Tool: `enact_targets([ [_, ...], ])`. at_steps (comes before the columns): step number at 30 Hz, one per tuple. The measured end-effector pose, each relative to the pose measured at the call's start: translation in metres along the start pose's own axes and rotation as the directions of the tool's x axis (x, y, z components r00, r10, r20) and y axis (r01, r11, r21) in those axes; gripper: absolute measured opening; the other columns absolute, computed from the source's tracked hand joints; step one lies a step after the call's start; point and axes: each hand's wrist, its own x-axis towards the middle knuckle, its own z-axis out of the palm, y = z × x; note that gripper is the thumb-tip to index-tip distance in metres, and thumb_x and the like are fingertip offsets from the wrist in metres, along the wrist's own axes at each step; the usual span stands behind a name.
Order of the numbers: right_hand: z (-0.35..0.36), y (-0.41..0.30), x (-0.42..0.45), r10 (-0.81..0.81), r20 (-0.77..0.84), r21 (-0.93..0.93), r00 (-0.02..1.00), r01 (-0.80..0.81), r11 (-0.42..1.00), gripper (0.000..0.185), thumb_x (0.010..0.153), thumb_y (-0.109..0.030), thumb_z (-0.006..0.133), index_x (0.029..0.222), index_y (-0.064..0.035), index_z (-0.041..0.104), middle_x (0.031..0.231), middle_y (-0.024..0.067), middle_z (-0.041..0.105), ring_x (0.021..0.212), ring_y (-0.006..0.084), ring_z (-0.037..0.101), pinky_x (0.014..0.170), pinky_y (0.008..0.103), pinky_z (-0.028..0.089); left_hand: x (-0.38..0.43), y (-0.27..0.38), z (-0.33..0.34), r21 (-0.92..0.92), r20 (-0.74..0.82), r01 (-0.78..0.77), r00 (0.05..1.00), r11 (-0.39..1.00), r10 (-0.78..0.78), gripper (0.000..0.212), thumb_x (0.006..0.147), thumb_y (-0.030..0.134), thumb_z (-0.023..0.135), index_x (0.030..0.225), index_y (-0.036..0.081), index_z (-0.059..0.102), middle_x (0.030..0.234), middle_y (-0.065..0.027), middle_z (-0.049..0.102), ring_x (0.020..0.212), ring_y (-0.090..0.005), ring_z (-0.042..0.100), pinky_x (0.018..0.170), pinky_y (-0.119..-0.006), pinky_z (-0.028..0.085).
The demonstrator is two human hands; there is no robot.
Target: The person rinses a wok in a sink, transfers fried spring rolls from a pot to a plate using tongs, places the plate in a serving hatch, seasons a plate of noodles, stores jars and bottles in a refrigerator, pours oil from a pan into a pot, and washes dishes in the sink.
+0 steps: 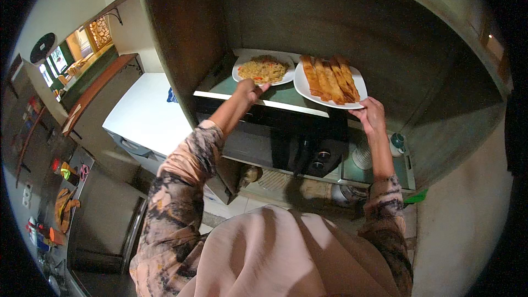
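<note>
My left hand [250,90] grips the near edge of a white plate [236,75] that bears noodles or fried rice [264,71] with red bits. In my right hand [370,112] is the near right corner of a squarish white plate [315,99], on which several long golden-brown fried rolls [330,79] lie side by side. The two plates are close together over the top of a black oven-like appliance [284,140] inside a dark cabinet recess. Whether either plate rests on that top cannot be told.
White coiled or stacked ware [362,156] and a white jar with a dark green lid [397,145] stand at the lower right. The cabinet's left side panel [165,45] rises beside my left arm. Beyond it is a white-topped unit [144,111]. Metal ware lies on a low shelf.
</note>
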Motion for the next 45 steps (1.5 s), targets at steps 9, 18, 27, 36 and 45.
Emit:
enact_targets([
  [9, -0.037, 0.015, 0.097, 0.038, 0.075, -0.043, 0.996, -0.035, 0.998, 0.013, 0.072, -0.001, 0.042, 0.082, 0.0074, 0.047, 0.082, 0.0196, 0.055, 0.067, 0.0282, 0.059, 0.056, 0.0376, 0.053, 0.077, 0.022, 0.016, 0.380, -0.215, -0.115, 0.954, 0.918, 0.208, 0.028, 0.083, -0.005, 0.031, 0.109, -0.006, 0.041, 0.097, -0.0196, 0.053, 0.075, -0.0296, 0.057, 0.049, -0.033, 0.055],
  [18, -0.046, 0.021, 0.112, 0.077, 0.068, 0.013, 0.995, -0.078, 0.997, 0.018, 0.073, 0.001, 0.041, 0.087, 0.0103, 0.046, 0.086, 0.0214, 0.054, 0.074, 0.0311, 0.058, 0.061, 0.0398, 0.053, 0.117, 0.032, -0.017, 0.491, -0.129, -0.189, 0.950, 0.850, 0.286, 0.023, 0.079, -0.010, 0.038, 0.100, -0.009, 0.048, 0.092, -0.0182, 0.054, 0.073, -0.0270, 0.057, 0.050, -0.029, 0.054],
  [27, -0.052, 0.043, 0.136, 0.103, 0.038, 0.100, 0.994, -0.106, 0.989, 0.011, 0.071, 0.003, 0.043, 0.079, 0.0109, 0.044, 0.086, 0.0245, 0.052, 0.072, 0.0343, 0.058, 0.059, 0.0434, 0.054, 0.116, 0.011, -0.003, 0.478, -0.184, -0.114, 0.957, 0.871, 0.226, 0.014, 0.079, -0.012, 0.036, 0.090, -0.016, 0.044, 0.088, -0.0192, 0.048, 0.069, -0.0262, 0.055, 0.055, -0.030, 0.056],
  [36, -0.033, 0.044, 0.167, 0.134, 0.033, 0.026, 0.990, -0.135, 0.991, 0.013, 0.071, 0.006, 0.043, 0.083, 0.0137, 0.042, 0.088, 0.0253, 0.051, 0.073, 0.0360, 0.058, 0.059, 0.0422, 0.055, 0.092, 0.002, 0.014, 0.569, -0.110, -0.160, 0.957, 0.807, 0.267, 0.017, 0.077, -0.011, 0.039, 0.093, -0.016, 0.045, 0.087, -0.0196, 0.050, 0.067, -0.0254, 0.055, 0.055, -0.031, 0.055],
  [45, -0.031, 0.057, 0.187, 0.202, 0.026, 0.042, 0.979, -0.203, 0.978, 0.014, 0.074, 0.006, 0.044, 0.083, 0.0154, 0.042, 0.090, 0.0258, 0.051, 0.073, 0.0343, 0.058, 0.060, 0.0404, 0.055, 0.088, 0.001, 0.021, 0.521, -0.085, -0.141, 0.973, 0.842, 0.216, 0.023, 0.083, 0.000, 0.037, 0.100, -0.002, 0.052, 0.087, -0.0129, 0.057, 0.069, -0.0215, 0.057, 0.056, -0.029, 0.053],
])
